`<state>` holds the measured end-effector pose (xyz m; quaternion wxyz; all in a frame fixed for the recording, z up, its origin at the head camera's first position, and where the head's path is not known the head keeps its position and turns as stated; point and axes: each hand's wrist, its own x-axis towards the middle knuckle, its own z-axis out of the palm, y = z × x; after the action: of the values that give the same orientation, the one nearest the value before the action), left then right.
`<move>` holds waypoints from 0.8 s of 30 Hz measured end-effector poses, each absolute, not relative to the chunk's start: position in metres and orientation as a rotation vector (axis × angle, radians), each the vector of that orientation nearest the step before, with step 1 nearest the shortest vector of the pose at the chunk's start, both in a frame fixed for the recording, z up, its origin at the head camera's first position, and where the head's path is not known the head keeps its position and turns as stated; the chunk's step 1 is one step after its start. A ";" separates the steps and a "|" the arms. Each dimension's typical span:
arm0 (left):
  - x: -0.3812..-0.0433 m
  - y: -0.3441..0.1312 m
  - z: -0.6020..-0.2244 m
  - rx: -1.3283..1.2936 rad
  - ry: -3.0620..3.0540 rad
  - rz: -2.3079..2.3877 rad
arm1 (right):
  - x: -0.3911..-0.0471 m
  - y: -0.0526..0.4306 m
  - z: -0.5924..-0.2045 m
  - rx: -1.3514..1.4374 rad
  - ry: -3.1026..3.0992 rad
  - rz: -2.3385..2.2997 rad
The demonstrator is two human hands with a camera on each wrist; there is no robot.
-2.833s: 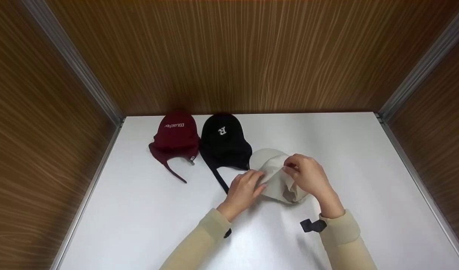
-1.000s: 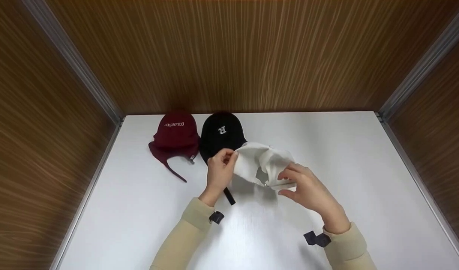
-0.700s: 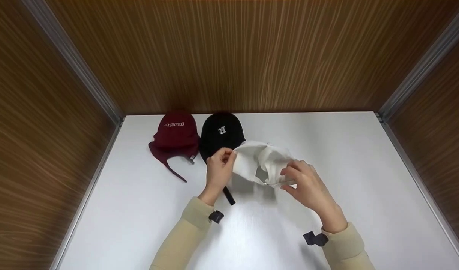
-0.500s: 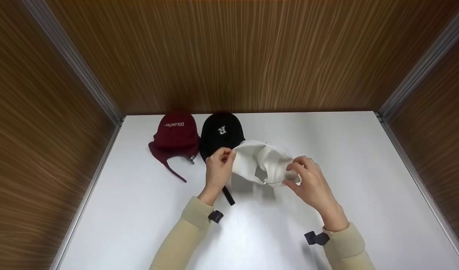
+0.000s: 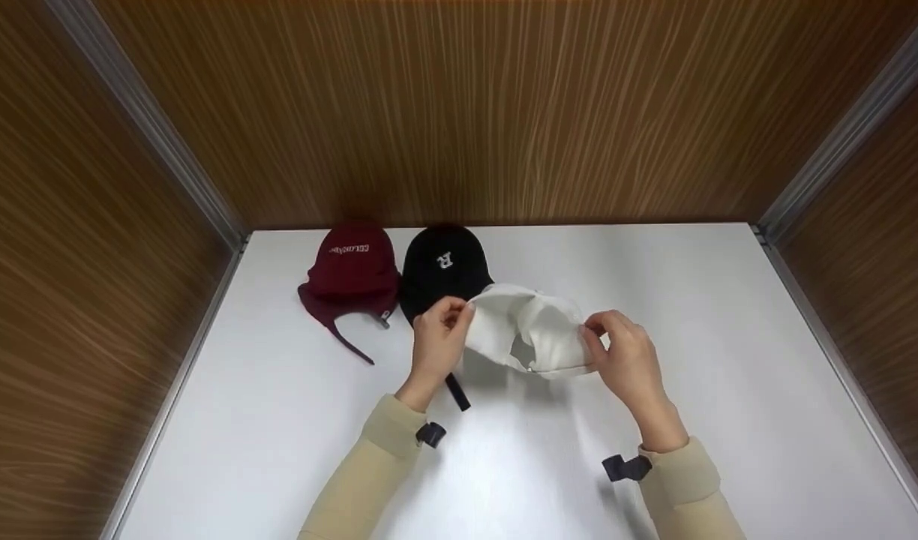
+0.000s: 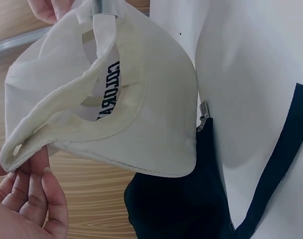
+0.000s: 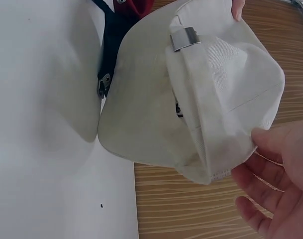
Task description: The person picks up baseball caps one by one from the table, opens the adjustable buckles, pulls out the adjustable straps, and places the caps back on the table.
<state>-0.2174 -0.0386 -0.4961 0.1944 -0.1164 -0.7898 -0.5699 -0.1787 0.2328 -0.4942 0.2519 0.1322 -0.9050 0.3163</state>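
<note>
A white baseball cap [image 5: 553, 337] is held up over the table, its inside partly showing in the head view. My left hand [image 5: 438, 345] pinches its left edge between thumb and fingers. On the opposite edge, my right hand [image 5: 630, 364] grips the fabric; the right wrist view shows the thumb [image 7: 268, 139] on top of it. A metal buckle [image 7: 184, 39] sits on the cap's back strap. Dark lettering [image 6: 110, 89] shows through the cap's opening in the left wrist view. Behind my left hand lies a black cap [image 5: 444, 266] with a white R, partly covered.
A dark red cap [image 5: 352, 274] with white lettering lies at the left, touching the black one. The black cap's strap [image 5: 457, 391] trails toward me. Wood-grain panels [image 5: 474, 112] enclose the white table [image 5: 279, 442] at the back and both sides.
The white cap has been lifted from the table and turned, with my left hand moving to its left edge. My right hand has shifted its fingers along the right edge and now pinches it.
</note>
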 end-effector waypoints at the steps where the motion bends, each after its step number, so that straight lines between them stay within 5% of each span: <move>1: -0.217 -0.038 -0.496 -0.333 -2.217 -1.598 | -0.179 0.233 -0.493 0.353 -2.468 0.884; 18: -0.211 -0.043 -0.484 -0.447 -2.268 -1.592 | -0.173 0.238 -0.462 0.184 -2.549 1.390; 24: -0.213 -0.046 -0.499 -0.660 -2.133 -1.200 | -0.174 0.236 -0.463 0.167 -2.551 1.447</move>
<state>-0.2133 -0.0463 -0.4988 0.2986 -0.2486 -0.8030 -0.4519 -0.1744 0.2358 -0.4633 0.1019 0.0566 -0.8638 0.4901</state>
